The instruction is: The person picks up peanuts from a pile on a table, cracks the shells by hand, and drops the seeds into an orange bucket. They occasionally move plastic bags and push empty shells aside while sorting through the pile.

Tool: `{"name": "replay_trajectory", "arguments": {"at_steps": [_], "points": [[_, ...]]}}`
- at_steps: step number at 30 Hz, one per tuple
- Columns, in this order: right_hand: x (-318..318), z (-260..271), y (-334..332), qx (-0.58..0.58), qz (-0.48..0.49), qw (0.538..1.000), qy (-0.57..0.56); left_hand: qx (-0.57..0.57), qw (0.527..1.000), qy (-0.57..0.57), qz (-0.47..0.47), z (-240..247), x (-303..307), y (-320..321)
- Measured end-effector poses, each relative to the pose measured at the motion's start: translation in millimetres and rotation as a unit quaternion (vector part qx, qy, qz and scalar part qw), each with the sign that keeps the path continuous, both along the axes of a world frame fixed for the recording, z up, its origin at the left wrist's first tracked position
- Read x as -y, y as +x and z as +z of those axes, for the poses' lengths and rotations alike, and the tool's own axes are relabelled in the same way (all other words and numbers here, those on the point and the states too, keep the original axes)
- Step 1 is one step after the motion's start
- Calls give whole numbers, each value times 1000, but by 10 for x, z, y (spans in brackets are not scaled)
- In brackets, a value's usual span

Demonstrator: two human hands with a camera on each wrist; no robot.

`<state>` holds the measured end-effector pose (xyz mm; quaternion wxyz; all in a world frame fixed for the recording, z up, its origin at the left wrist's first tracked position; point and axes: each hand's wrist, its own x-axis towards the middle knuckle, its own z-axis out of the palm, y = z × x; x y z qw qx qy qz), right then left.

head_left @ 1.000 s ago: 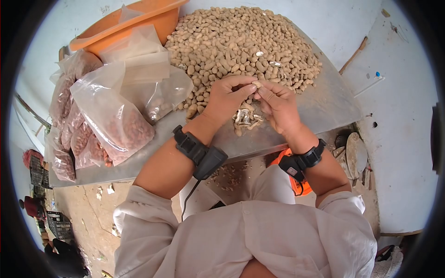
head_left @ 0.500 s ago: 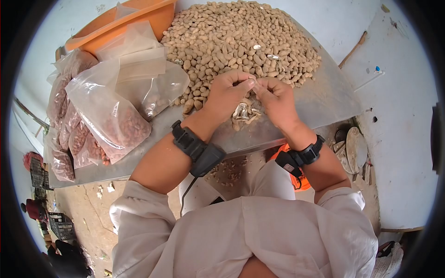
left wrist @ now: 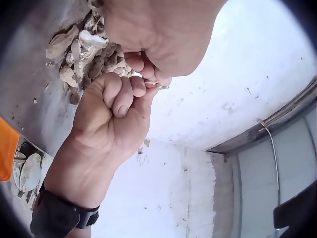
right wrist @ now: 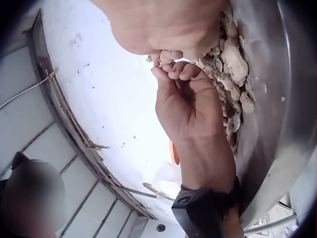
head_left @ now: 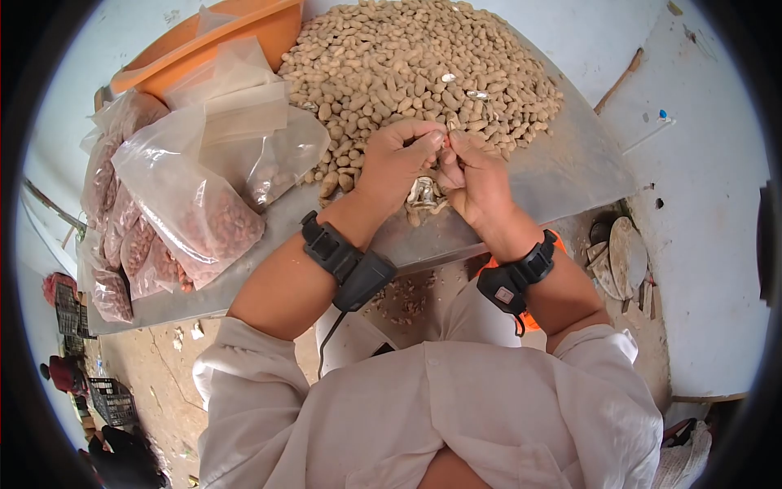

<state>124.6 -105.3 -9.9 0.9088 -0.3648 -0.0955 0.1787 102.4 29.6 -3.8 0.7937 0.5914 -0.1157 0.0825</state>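
Note:
Over the near edge of the peanut heap point(head_left: 423, 69), both hands meet at the fingertips around one small peanut. In the head view the left hand point(head_left: 397, 161) pinches it from the left between thumb and forefinger. From the other side the right hand point(head_left: 485, 178) grips it too, its other fingers curled in. A reddish kernel point(left wrist: 151, 85) shows between the fingertips in the left wrist view, with a bit of pale shell beside it; the fingers hide most of the peanut. Just below the hands lies a small pile of broken shells point(head_left: 423, 196).
Clear plastic bags of reddish kernels point(head_left: 216, 232) lie on the left of the metal table point(head_left: 562, 191). Behind them stands an orange basin point(head_left: 261, 41). A white wall point(head_left: 700, 204) borders the right side, and shell bits point(head_left: 399, 300) litter the floor.
The tan peanut between the fingertips now shows a reddish kernel. The right hand has turned a little and its fingers have curled in. The head view has shifted slightly.

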Motion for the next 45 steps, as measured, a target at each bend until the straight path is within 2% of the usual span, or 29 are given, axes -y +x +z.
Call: {"name": "replay_trajectory", "arguments": {"at_steps": [6, 8, 11, 14, 17, 20, 22, 25, 26, 28, 31, 34, 37, 40, 43, 45], "points": [[-18, 59, -6, -48, 9, 999, 6, 102, 986, 131, 21, -4, -35, 2], [-7, 59, 3, -66, 12, 998, 4, 149, 967, 202, 43, -11, -36, 9], [23, 14, 31, -90, 25, 995, 15, 262, 914, 299, 76, 1, -71, 29], [66, 6, 28, -79, 27, 996, 0, 195, 950, 240, 39, -6, -76, 28], [167, 104, -13, -51, 30, 996, -59, 64, 992, 107, -9, 6, -116, 23], [286, 158, -25, -25, 37, 991, -125, 46, 992, 120, 20, 61, -126, -11], [345, 155, 3, -12, 42, 989, -141, 37, 994, 103, -7, 44, -143, 6], [445, 77, 71, 70, 49, 968, -237, 35, 995, 82, -51, 6, -188, 43], [473, 76, 66, 100, 31, 952, -288, 36, 994, 75, -66, -6, -195, 51], [471, 202, -34, 159, -3, 909, -386, 53, 988, 138, -53, 7, -194, 49], [612, 169, 193, 216, -56, 863, -454, 61, 981, 178, -45, 15, -185, 43], [757, 89, 519, 328, -126, 771, -531, 55, 982, 174, -46, 36, -192, 32], [826, 141, 657, 390, -126, 672, -617, 60, 985, 157, -30, 55, -180, 10], [790, 208, 672, 382, -116, 621, -675, 58, 988, 142, -11, 49, -166, 13], [720, 175, 693, 435, -130, 521, -722, 59, 988, 143, -6, 21, -175, 34], [670, 166, 689, 449, -136, 501, -727, 59, 988, 145, -5, 21, -177, 37]]}}
